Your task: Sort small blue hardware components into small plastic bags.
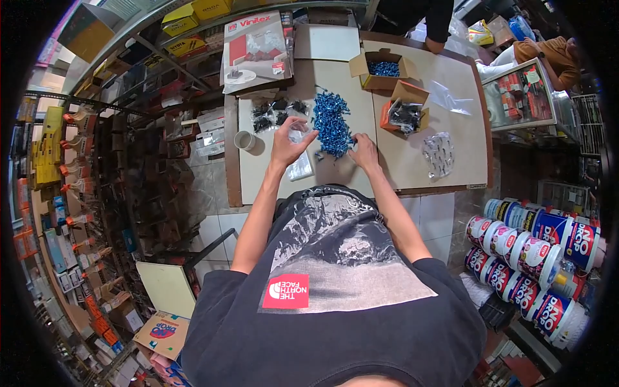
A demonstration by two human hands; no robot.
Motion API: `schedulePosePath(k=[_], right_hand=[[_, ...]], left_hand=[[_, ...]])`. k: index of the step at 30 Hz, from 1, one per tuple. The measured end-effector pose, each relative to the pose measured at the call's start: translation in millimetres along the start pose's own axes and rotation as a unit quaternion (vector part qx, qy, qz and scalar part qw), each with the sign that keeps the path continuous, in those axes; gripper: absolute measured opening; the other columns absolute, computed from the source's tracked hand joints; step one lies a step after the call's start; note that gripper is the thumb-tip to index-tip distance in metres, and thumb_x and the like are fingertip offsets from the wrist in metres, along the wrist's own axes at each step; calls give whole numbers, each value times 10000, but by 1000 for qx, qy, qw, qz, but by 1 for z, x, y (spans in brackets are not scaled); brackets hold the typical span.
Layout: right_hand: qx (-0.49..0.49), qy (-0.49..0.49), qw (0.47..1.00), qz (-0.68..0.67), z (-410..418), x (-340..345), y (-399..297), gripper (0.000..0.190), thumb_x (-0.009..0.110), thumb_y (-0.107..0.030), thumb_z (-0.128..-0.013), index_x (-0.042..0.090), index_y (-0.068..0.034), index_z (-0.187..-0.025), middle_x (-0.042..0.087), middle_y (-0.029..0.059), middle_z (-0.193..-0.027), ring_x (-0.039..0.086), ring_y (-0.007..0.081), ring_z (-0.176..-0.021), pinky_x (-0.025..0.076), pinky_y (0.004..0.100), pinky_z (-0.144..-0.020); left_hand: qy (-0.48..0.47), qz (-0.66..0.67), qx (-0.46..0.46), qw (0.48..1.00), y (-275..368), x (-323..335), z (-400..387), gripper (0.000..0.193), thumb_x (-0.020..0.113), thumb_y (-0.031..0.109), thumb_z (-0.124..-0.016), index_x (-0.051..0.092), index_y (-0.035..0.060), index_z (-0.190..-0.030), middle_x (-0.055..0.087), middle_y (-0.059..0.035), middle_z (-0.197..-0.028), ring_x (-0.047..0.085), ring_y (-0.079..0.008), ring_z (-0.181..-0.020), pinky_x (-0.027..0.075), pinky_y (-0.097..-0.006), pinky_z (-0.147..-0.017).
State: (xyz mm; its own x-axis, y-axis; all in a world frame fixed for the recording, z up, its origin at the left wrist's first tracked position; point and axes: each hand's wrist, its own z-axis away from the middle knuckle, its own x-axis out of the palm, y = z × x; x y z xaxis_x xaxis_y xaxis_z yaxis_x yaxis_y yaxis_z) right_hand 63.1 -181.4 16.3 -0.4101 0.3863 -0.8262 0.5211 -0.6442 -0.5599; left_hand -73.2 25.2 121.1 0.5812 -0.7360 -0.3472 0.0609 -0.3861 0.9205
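Observation:
A heap of small, shiny blue fasteners (331,126) lies on the pale tabletop (329,170) in front of me. To its left, my left hand (289,147) holds a clear plastic bag (299,129) between thumb and fingers. My right hand (365,154) rests at the heap's lower right edge, fingertips among the blue pieces; whether it grips any I cannot tell. Below my left hand lies a stack of flat clear bags (301,167). Filled bags of small dark pieces (278,113) sit beyond it, and a white cup (244,141) stands at the left edge.
An open carton (383,68) holds more blue fasteners. Nearer stands a smaller box (405,115) with bagged dark pieces. A clear bag (438,155) lies at right, and a large Vinilex box (258,53) at back left. Another person's arm (436,29) leans on the far edge. Paint tubs (527,271) are stacked at right.

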Motion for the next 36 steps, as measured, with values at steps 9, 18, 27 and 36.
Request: schedulePosePath(k=[9, 18, 27, 36], right_hand=[[36, -28, 998, -46, -2, 3, -3, 372, 731, -110, -668, 551, -42, -987, 587, 189, -942, 591, 368, -868, 479, 430, -775], [-1, -7, 1000, -7, 3, -4, -12, 403, 704, -78, -651, 523, -40, -1009, 571, 187, -937, 582, 386, -875, 482, 444, -756], [66, 25, 985, -157, 0, 0, -6, 357, 696, -65, -652, 558, -34, -979, 595, 107, -805, 615, 205, -687, 515, 302, -652], [-26, 14, 877, -480, -29, -64, -104, 475, 723, -29, -728, 482, -12, -1137, 585, 71, -886, 620, 119, -770, 512, 228, -670]], left_hand=[[4, 0, -11, 1000, -5, -2, 3, 386, 792, 252, -714, 598, 19, -953, 633, -69, -764, 603, -148, -734, 480, -283, -684], [5, -4, 1, 1000, -6, -4, 3, 376, 790, 245, -720, 597, 12, -943, 636, -71, -763, 611, -150, -738, 485, -283, -686], [4, -5, -2, 1000, -8, -4, 3, 381, 788, 243, -718, 596, 2, -943, 642, -81, -763, 619, -154, -731, 487, -283, -683], [-23, -15, 33, 999, 1, 3, 1, 423, 810, 235, -693, 587, -2, -963, 659, -110, -793, 638, -181, -766, 500, -299, -702]])
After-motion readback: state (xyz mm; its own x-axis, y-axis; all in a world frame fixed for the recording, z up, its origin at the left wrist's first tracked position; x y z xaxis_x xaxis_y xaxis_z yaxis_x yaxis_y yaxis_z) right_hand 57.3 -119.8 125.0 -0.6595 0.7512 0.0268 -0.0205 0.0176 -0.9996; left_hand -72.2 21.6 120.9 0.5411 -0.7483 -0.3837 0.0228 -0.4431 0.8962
